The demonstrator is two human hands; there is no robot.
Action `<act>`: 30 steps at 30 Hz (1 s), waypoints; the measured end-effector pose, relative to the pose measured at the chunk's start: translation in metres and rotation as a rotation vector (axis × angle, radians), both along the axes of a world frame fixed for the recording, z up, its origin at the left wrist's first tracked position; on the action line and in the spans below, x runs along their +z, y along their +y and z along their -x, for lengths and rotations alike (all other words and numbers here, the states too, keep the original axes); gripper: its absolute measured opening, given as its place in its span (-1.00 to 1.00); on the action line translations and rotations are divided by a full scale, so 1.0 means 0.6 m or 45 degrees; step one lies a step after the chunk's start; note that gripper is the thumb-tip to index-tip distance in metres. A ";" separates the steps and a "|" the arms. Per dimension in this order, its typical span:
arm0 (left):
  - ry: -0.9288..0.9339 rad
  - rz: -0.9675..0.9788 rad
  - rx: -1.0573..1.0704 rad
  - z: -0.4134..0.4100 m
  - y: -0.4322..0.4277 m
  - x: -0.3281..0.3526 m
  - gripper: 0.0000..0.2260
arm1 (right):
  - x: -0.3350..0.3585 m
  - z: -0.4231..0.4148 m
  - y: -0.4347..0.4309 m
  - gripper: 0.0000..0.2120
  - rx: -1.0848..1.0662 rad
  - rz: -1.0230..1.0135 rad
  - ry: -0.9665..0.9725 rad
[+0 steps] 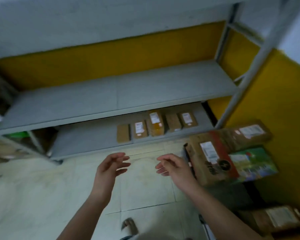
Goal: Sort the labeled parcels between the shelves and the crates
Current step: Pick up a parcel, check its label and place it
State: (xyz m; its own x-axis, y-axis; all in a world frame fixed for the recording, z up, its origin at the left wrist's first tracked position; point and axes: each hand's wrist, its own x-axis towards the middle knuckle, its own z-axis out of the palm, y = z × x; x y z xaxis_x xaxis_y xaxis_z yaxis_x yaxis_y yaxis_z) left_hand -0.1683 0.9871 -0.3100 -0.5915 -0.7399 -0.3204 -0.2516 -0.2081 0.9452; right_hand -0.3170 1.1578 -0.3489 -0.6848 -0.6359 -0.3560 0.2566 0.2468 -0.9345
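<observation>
Both my hands hang in front of me over the tiled floor, fingers loosely curled and holding nothing: my left hand (111, 167) and my right hand (171, 166). Ahead stands a grey metal shelf unit (111, 99). Several small brown labeled parcels (156, 125) stand in a row on its lowest shelf (86, 142). To the right of my right hand lies a large brown labeled parcel (209, 158) on a stack, with another labeled brown parcel (249, 134) behind it and a green printed box (253, 163) beside it.
A yellow wall (280, 104) runs behind and to the right of the shelves. Another labeled parcel (277, 220) lies at the lower right. More boxes and something green (19, 135) sit blurred at the far left. A sandalled foot (130, 226) shows below.
</observation>
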 end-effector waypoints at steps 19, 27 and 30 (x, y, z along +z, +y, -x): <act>-0.364 -0.236 0.016 -0.047 -0.441 -0.219 -0.83 | -0.184 -0.032 -0.426 -0.84 0.160 -0.321 -0.051; -0.431 -0.187 -0.016 0.094 -0.574 -0.564 -0.78 | -0.530 0.105 -0.628 -0.87 0.074 -0.377 -0.089; -0.429 -0.136 -0.027 0.131 -0.634 -0.735 -0.78 | -0.696 0.147 -0.685 -0.88 0.012 -0.374 -0.019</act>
State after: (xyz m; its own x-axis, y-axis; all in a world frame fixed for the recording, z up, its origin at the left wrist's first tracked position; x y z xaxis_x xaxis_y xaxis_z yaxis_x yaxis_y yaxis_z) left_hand -0.2472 0.6066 -0.7508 -0.4545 -0.6804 -0.5748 -0.5506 -0.2927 0.7818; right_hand -0.4051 0.7466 -0.7663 -0.6727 -0.5104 -0.5356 0.2661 0.5086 -0.8189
